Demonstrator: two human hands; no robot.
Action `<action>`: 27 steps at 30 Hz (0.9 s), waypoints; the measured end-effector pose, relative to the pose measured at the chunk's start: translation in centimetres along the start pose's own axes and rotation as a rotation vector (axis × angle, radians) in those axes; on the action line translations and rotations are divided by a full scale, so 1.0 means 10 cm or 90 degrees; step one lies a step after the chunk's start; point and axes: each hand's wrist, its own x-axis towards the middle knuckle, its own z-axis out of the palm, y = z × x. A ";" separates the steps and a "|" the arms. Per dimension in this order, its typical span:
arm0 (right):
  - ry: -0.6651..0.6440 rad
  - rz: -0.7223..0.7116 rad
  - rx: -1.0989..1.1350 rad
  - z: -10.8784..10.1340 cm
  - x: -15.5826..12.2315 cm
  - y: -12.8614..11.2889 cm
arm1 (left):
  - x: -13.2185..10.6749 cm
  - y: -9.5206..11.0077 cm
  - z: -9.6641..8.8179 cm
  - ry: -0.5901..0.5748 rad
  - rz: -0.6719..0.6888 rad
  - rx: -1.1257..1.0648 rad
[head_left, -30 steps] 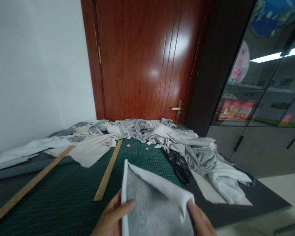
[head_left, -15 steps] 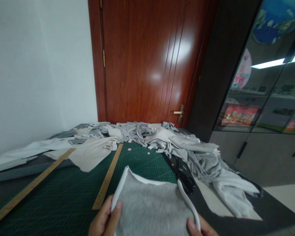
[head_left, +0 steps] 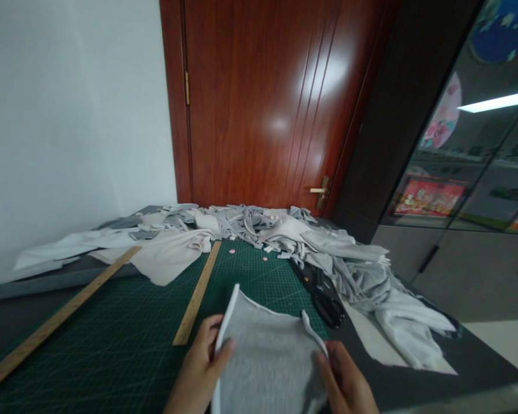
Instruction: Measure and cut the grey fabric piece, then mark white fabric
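Note:
A grey fabric piece (head_left: 270,351) with pale, narrow edging is held up in front of me, over the green cutting mat (head_left: 147,322). My left hand (head_left: 202,362) pinches its left edge, thumb on the front face and fingers behind. On the opposite edge, my right hand (head_left: 345,374) grips in the same way. The far corners stand up slightly, and the lower part runs out of the bottom of the view. Black-handled scissors (head_left: 328,307) lie just beyond the right hand.
Two wooden rulers, a long one (head_left: 64,316) and a shorter one (head_left: 198,293), lie at the left. Heaped grey and white fabric scraps (head_left: 250,224) line the back and right. Two small pink discs, one here (head_left: 232,251), rest on the mat. Behind stands a wooden door (head_left: 259,103).
Both hands have come further into view with the fabric. My right hand has shifted up and inward along its edge, and the fabric looks narrower. The camera view has tilted slightly.

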 end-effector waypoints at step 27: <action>-0.181 -0.456 -0.599 -0.03 0.21 0.19 | -0.34 0.06 0.00 0.067 0.079 0.214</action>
